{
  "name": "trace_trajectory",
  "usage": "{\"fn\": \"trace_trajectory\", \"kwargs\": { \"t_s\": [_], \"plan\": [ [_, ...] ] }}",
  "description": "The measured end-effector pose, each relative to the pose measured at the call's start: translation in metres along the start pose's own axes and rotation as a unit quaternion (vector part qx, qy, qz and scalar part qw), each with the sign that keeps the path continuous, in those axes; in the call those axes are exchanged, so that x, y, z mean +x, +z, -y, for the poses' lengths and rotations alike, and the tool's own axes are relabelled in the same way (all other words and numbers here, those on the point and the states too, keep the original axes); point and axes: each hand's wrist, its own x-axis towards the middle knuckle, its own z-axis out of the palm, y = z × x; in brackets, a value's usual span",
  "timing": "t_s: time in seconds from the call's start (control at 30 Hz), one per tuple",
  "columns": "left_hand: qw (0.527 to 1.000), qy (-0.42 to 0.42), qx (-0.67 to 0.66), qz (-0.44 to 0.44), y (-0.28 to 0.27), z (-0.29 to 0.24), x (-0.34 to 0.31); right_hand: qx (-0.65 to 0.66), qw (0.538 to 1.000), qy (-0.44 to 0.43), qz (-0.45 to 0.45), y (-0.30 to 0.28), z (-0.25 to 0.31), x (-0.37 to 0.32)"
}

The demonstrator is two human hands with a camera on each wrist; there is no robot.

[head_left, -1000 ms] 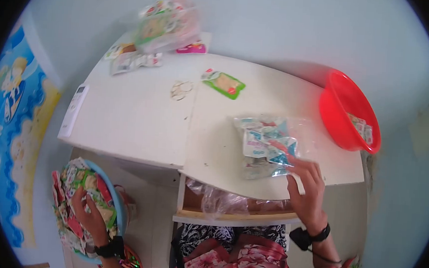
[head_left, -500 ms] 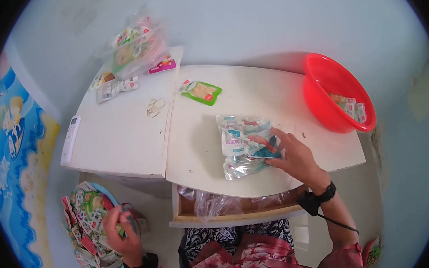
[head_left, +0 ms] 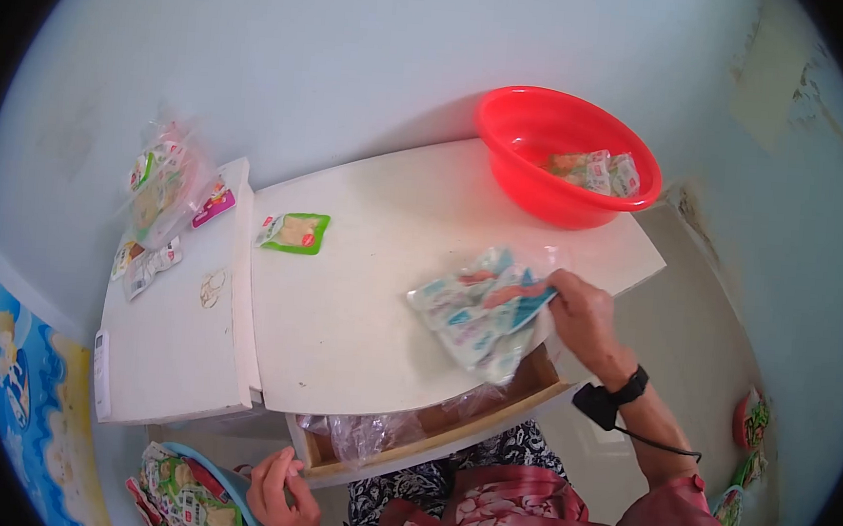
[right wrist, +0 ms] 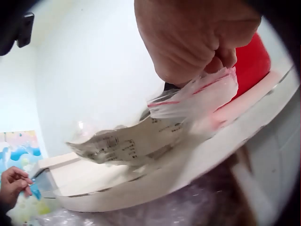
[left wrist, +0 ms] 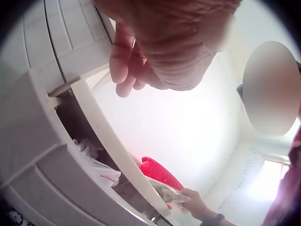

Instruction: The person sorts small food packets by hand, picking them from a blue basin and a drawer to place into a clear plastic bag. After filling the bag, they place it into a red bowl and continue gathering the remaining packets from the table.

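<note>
My right hand [head_left: 588,322] pinches one end of a clear zip bag [right wrist: 202,100] with red lines along its mouth. Inside it are white and blue printed food packets [head_left: 477,311], tilted over the front right of the white table [head_left: 340,316]. In the right wrist view, small print shows on the packets' underside. My left hand [head_left: 283,498] hovers beside the front left corner of the drawer [head_left: 447,460], its fingers loosely bent with nothing visible in them. The left wrist view shows that hand [left wrist: 174,47] above the pulled-out drawer front.
A red basin [head_left: 543,198] with several packets stands at the back right. One green-edged packet [head_left: 294,233] lies on the table. A filled plastic bag [head_left: 164,191] and loose packets are at the left. A blue tub [head_left: 230,479] of packets stands below; crumpled clear bags [head_left: 370,435] fill the drawer.
My right hand, earlier at the bag's right side, now grips its end and has tilted it. My left hand has moved from over the tub toward the drawer corner. The head view has swung right.
</note>
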Motion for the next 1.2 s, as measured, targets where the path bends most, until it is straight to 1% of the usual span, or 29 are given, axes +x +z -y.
{"fn": "trace_trajectory", "kwargs": {
  "t_s": [0.03, 0.13, 0.23, 0.3, 0.37, 0.4, 0.43, 0.47, 0.5, 0.53, 0.6, 0.63, 0.7, 0.73, 0.77, 0.83, 0.87, 0.93, 1.0, 1.07, 1.17, 1.2],
  "plan": [
    [0.999, 0.017, 0.015, 0.041, -0.001, 0.007, -0.001, -0.015, 1.0, 0.012, -0.016, -0.007, -0.015, -0.004],
    [0.995, 0.061, 0.066, 0.04, 0.005, 0.01, -0.003, -0.059, 0.996, 0.048, -0.056, -0.028, -0.059, -0.01],
    [0.999, -0.003, -0.013, -0.031, 0.01, -0.041, 0.031, -0.101, 0.989, 0.081, -0.078, -0.043, -0.086, -0.014],
    [1.0, 0.004, -0.022, -0.02, 0.013, -0.041, 0.032, -0.135, 0.982, 0.085, -0.1, -0.042, -0.106, -0.011],
    [1.0, 0.014, 0.001, -0.017, 0.01, -0.045, 0.037, -0.146, 0.979, 0.107, -0.094, -0.038, -0.111, -0.007],
    [1.0, 0.019, 0.002, -0.02, 0.009, -0.047, 0.039, -0.15, 0.978, 0.116, -0.089, -0.034, -0.111, -0.007],
    [0.999, 0.027, 0.004, -0.023, 0.009, -0.048, 0.041, -0.156, 0.979, 0.104, -0.075, -0.029, -0.107, -0.007],
    [0.999, 0.037, 0.006, -0.025, 0.009, -0.048, 0.044, -0.173, 0.979, 0.101, -0.044, -0.022, -0.103, -0.006],
    [0.999, 0.027, 0.01, -0.014, 0.009, -0.051, 0.047, -0.193, 0.976, 0.1, -0.011, -0.019, -0.098, -0.007],
    [1.0, 0.017, -0.002, -0.001, 0.008, -0.051, 0.047, -0.219, 0.97, 0.102, 0.024, -0.022, -0.094, -0.011],
    [0.999, -0.005, -0.037, 0.029, 0.013, -0.052, 0.047, -0.202, 0.97, 0.117, 0.06, -0.039, -0.074, -0.009],
    [0.999, 0.004, -0.027, 0.033, 0.016, -0.051, 0.047, -0.196, 0.968, 0.129, 0.084, -0.048, -0.063, -0.011],
    [0.998, 0.021, 0.0, 0.054, 0.019, -0.056, 0.05, -0.228, 0.972, 0.043, -0.034, -0.06, -0.053, -0.021],
    [0.998, 0.032, 0.016, 0.059, 0.02, -0.057, 0.049, -0.237, 0.967, -0.004, -0.096, -0.064, -0.046, -0.024],
    [0.998, 0.013, -0.002, 0.067, 0.024, -0.056, 0.045, -0.186, 0.978, 0.032, -0.091, -0.069, -0.032, -0.027],
    [0.997, 0.002, 0.005, 0.076, 0.029, -0.059, 0.044, -0.081, 0.987, 0.105, -0.086, -0.077, -0.004, -0.036],
    [0.997, -0.001, 0.008, 0.078, 0.031, -0.062, 0.045, -0.032, 0.996, 0.077, -0.045, -0.069, 0.001, -0.047],
    [0.996, -0.014, 0.018, 0.09, 0.034, -0.068, 0.049, 0.066, 0.997, 0.019, 0.032, -0.051, 0.009, -0.072],
    [0.994, -0.031, 0.041, 0.098, 0.038, -0.075, 0.052, 0.145, 0.981, -0.083, 0.094, -0.031, 0.04, -0.078],
    [0.99, -0.055, 0.079, 0.099, 0.045, -0.081, 0.055, 0.153, 0.961, -0.192, 0.131, -0.013, 0.056, -0.081],
    [0.99, -0.038, 0.072, 0.115, 0.06, -0.08, 0.057, 0.188, 0.939, -0.212, 0.196, 0.009, 0.067, -0.089],
    [0.99, -0.036, 0.061, 0.12, 0.066, -0.076, 0.056, 0.195, 0.936, -0.217, 0.197, 0.014, 0.071, -0.088]
  ]
}}
